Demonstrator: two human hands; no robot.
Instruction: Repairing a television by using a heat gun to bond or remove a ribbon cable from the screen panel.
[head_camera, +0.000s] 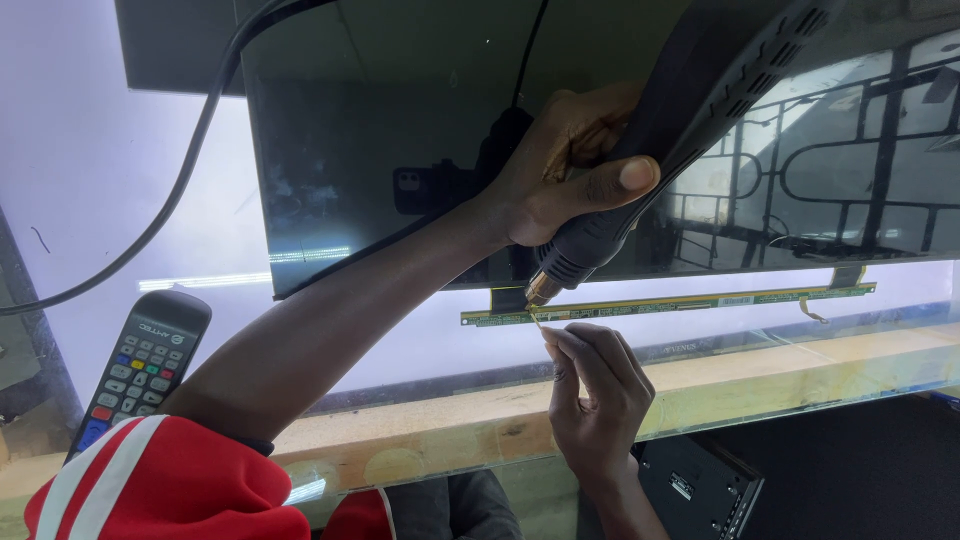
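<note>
Two hands are at work over a lit white panel (90, 150); the left hand (560, 180), reaching across from a red sleeve with white stripes (150, 480), has its grip clenched round the black hot-air gun (690, 120), thumb pressed along the body; the gun slants down and left, its metal nozzle (542, 288) hanging just above the left end of the long narrow circuit strip (668, 303); that strip lies along the lower edge of the dark glass screen panel (400, 130), joined to it by short flat tabs; the right hand (595, 395) comes up from below, fingertips pinched on a thin small tool (536, 320) whose tip touches the strip right under the nozzle; what kind of tool it is, too small to tell. A black cable (190, 150) curves across the white panel at the left; a grey remote control (140, 365) with coloured buttons lies near the sleeve; a wooden counter (760, 380) edge runs across beneath the hands; a black box-like device (700, 485) sits lower down, beside the right wrist.
</note>
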